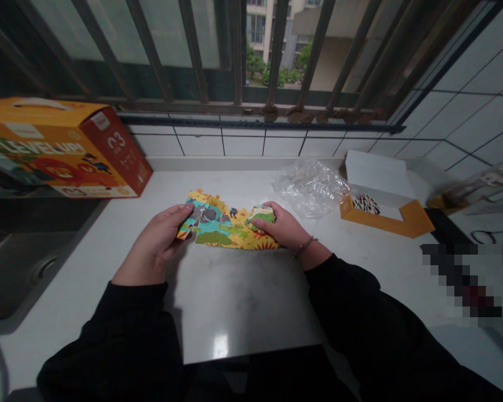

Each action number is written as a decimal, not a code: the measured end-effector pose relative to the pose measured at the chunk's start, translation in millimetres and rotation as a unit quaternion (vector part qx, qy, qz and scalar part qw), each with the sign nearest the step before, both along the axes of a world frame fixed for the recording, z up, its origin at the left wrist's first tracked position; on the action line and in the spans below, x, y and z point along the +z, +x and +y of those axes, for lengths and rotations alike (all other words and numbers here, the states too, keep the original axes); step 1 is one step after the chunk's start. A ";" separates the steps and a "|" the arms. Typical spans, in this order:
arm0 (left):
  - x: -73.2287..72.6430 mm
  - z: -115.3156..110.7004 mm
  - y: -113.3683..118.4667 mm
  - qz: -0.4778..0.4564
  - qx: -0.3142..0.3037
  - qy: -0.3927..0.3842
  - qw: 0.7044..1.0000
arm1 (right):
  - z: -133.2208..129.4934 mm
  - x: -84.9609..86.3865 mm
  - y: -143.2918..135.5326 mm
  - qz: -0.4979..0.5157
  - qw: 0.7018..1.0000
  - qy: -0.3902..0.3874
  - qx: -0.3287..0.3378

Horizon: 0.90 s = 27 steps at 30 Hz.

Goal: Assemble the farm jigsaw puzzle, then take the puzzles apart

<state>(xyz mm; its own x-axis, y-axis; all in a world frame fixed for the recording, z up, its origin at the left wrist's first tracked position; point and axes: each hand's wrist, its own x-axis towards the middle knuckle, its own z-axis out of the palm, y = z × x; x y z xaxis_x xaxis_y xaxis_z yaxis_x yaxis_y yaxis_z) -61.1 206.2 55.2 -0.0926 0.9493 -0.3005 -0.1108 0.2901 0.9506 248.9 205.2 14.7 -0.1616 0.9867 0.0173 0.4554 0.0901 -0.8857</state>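
A strip of joined jigsaw puzzle pieces [216, 237], printed with blue water, green plants and yellow ground, lies on the white counter. My left hand [161, 231] grips a puzzle piece [198, 211] at the strip's left end, thumb on top and fingers underneath. Whether that piece is fully locked to its neighbours I cannot tell. Over the right part of the strip, my right hand [287, 226] is closed around a small stack of puzzle pieces [263, 214], the top one green. The stack hides some of the strip beneath it.
An orange puzzle box [54, 151] stands at the back left, beside a sink [37, 262]. Crumpled clear plastic [312, 187] lies at the back right. Near it sits an open orange box [385, 220] with striped contents. A barred window [235, 56] rises behind.
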 end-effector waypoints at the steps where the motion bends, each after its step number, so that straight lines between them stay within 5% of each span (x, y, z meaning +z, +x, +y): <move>1: -0.1 0.1 -0.3 0.019 0.005 0.004 1.000 | -0.1 0.3 0.0 -0.003 1.000 0.000 -0.001; 5: -1.9 -0.1 -1.0 0.174 0.052 0.075 0.981 | -0.5 0.9 0.4 -0.021 1.000 0.005 -0.004; 10: -6.0 -2.5 -1.5 0.388 0.028 0.170 0.905 | -0.7 0.7 0.6 -0.025 1.000 0.012 -0.003; 17: -6.7 -1.4 1.1 0.278 0.032 0.155 0.947 | -0.4 0.1 0.7 -0.021 1.000 0.010 -0.002; 22: -1.5 -0.2 3.2 0.103 0.080 0.075 0.989 | -0.5 0.9 0.2 -0.024 1.000 0.005 -0.005; 27: -2.9 2.6 5.5 0.039 0.101 0.063 0.992 | -1.1 1.6 -0.1 -0.019 1.000 0.005 -0.003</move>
<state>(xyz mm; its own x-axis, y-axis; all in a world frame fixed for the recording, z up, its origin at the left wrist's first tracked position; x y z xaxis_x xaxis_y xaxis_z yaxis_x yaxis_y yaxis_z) -55.6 208.8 52.3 -0.3037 0.9382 -0.1660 -0.0791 0.1488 0.9857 248.7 204.1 16.3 -0.1573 0.9873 0.0206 0.4897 0.0961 -0.8666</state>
